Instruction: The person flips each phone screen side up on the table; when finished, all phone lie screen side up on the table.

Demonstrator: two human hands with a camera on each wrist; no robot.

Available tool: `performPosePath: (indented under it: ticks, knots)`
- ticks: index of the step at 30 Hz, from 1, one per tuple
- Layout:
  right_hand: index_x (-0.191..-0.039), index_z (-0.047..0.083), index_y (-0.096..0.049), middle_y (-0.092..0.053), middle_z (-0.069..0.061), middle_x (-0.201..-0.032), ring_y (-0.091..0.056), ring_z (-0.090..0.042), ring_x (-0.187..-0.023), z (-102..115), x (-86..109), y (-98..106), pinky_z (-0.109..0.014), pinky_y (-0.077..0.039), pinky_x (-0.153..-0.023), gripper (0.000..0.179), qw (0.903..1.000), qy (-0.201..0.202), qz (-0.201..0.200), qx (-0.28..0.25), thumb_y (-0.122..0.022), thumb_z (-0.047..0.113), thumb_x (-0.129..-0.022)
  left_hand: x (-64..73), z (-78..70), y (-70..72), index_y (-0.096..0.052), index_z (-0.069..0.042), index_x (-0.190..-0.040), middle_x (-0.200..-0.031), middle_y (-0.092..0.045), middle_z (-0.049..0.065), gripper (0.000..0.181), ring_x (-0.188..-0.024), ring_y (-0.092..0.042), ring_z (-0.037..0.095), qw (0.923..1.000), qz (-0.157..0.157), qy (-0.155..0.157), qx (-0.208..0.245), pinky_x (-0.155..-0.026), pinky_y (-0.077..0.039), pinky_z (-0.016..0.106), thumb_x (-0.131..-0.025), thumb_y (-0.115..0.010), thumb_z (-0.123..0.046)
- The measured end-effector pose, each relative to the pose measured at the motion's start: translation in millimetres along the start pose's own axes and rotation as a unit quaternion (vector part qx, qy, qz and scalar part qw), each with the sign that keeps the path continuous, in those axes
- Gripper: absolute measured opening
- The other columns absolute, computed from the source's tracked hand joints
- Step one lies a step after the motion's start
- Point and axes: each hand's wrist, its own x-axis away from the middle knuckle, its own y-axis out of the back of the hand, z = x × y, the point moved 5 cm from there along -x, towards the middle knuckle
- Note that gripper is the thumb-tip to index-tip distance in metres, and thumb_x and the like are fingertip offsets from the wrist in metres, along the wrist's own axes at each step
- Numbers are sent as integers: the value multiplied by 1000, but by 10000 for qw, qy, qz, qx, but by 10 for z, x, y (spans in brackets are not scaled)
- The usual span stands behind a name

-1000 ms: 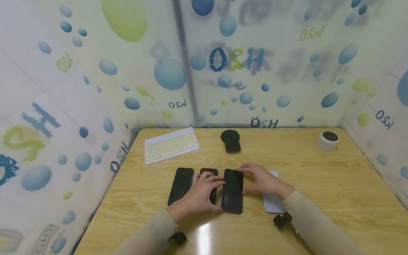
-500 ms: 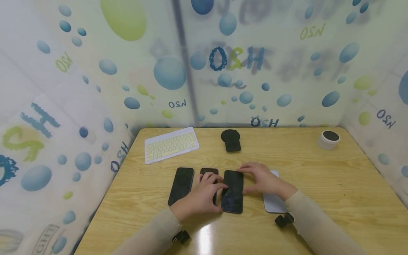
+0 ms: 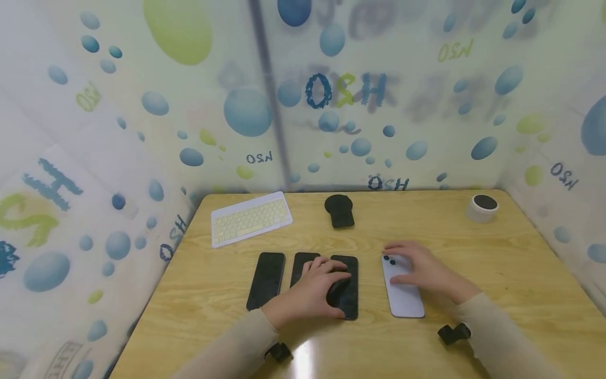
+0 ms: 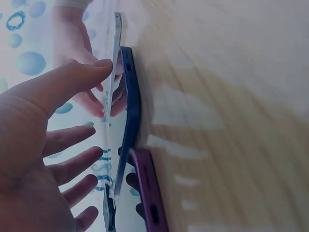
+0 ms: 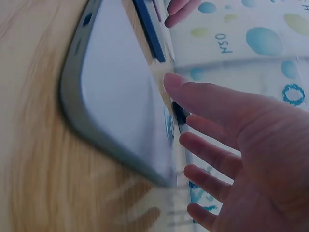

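Three dark-screened phones lie side by side: a left phone (image 3: 266, 279), a middle phone (image 3: 297, 268) partly hidden by my left hand, and a third phone (image 3: 352, 297), blue-edged in the left wrist view. My left hand (image 3: 312, 295) hovers with fingers spread over the third phone. Further right a pale lavender phone (image 3: 407, 304) lies back up, its camera lenses at the far end. Above it is my right hand (image 3: 423, 268), fingers apart and loosely bent; the right wrist view shows nothing gripped. Whether the left fingertips touch the third phone is unclear.
At the back left of the wooden table (image 3: 473, 295) lies a white keyboard (image 3: 252, 220). Near the back middle is a black object with a round head (image 3: 340, 211). A small white cylinder with a dark top (image 3: 482, 208) stands back right. Patterned walls enclose the table.
My right hand has left the third phone's right edge and moved right, over the lavender phone. My left hand has shifted slightly right, further over the third phone. The phones look unmoved.
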Motion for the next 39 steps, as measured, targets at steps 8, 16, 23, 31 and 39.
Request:
performPosePath:
  ticks: [8, 16, 23, 31, 39]
  knots:
    - [-139, 12, -65, -57, -15, -147, -45, -44, -139, -218, 182, 138, -69, -34, -112, 61, 9987, -469, 166, -105, -86, 25, -84, -255, -144, -81, -57, -27, -148, -155, -49, -8, 81, -142, -37, 23, 9999, 11, -106, -118, -109, -31, 55, -78, -86, -56]
    - [-140, 15, -65, -57, -15, -147, -45, -45, -140, -362, 253, 208, -71, -33, -111, 60, 9994, -228, 275, -4, -86, 23, -85, -519, -308, -181, -57, -29, -147, -152, -51, -11, 80, -140, -37, 20, 9993, 224, -178, -224, -110, -30, 49, -78, -85, -59]
    - [-142, 18, -63, -57, -13, -149, -45, -45, -140, -398, 300, 216, -71, -35, -109, 64, 9989, -281, 388, -21, -86, 32, -84, -659, -383, -261, -58, -32, -146, -151, -51, -12, 79, -139, -36, 18, 9989, 359, -149, -272, -109, -29, 48, -78, -85, -60]
    - [-142, 16, -63, -57, -12, -149, -45, -44, -139, -400, 326, 193, -71, -35, -109, 66, 9993, -237, 285, -57, -88, 31, -82, -723, -453, -263, -62, -33, -141, -148, -52, -10, 76, -134, -38, 17, 9987, 320, -45, -399, -106, -29, 46, -75, -85, -63]
    - [-139, 13, -66, -59, -12, -147, -46, -45, -139, -397, 348, 163, -71, -36, -109, 66, 9993, -308, 200, 15, -90, 29, -79, -762, -514, -311, -64, -35, -138, -146, -52, -10, 76, -133, -38, 16, 9978, 238, -3, -623, -104, -29, 44, -72, -86, -64]
